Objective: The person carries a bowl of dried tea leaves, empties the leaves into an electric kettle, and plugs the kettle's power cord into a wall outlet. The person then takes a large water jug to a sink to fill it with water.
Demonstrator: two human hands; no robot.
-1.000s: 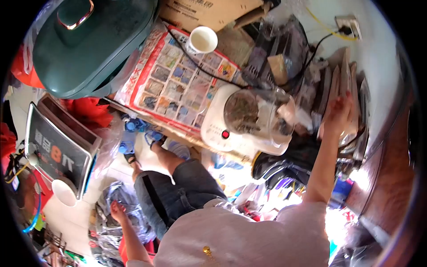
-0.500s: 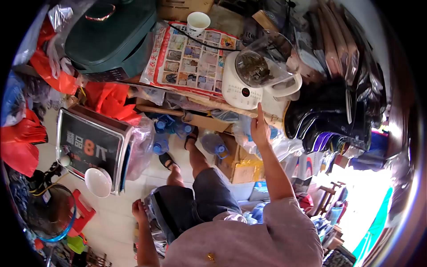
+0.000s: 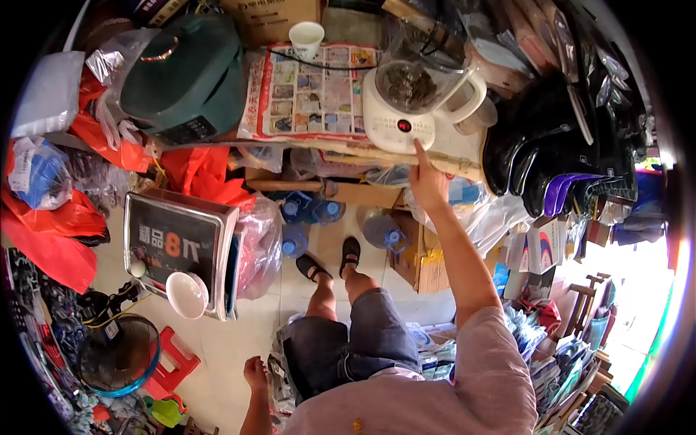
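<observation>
My right hand reaches up with its index finger stretched out and the other fingers folded in. The fingertip touches, or nearly touches, the front edge of the button panel on a white electric kettle base, whose small display glows red. On that base stands a glass kettle jug with a white handle and dark, leafy-looking contents. My left hand hangs low by my left side, loosely curled, with nothing visible in it.
Left of the kettle lie a printed sheet, a white paper cup and a dark green lidded appliance. Below are a metal-framed sign box, a white bowl, a fan, a red stool and water bottles.
The kettle display has gone from dark to glowing red digits. My right fingertip stays at the front of the panel. The camera view has shifted, and both feet now show together.
</observation>
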